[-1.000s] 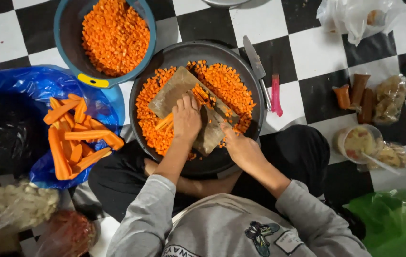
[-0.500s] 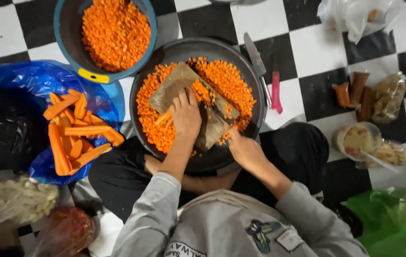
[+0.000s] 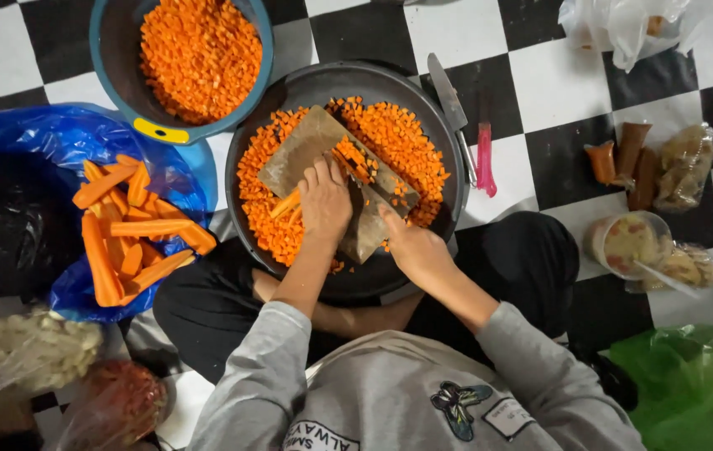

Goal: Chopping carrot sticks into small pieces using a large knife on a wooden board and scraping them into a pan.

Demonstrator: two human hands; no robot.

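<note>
The right hand (image 3: 413,244) is closed around a knife (image 3: 373,194) over the wooden cutting board (image 3: 306,150). The left hand (image 3: 325,200) presses carrot sticks (image 3: 290,203) onto the board with curled fingers. Diced carrot (image 3: 394,138) rings the board in the dark round tray (image 3: 356,83). Farther left, a blue bowl (image 3: 118,67) holds more dice.

A cutting board (image 3: 306,150) lies in the round pan (image 3: 423,108), a bowl (image 3: 123,92) behind-left of it.
</note>
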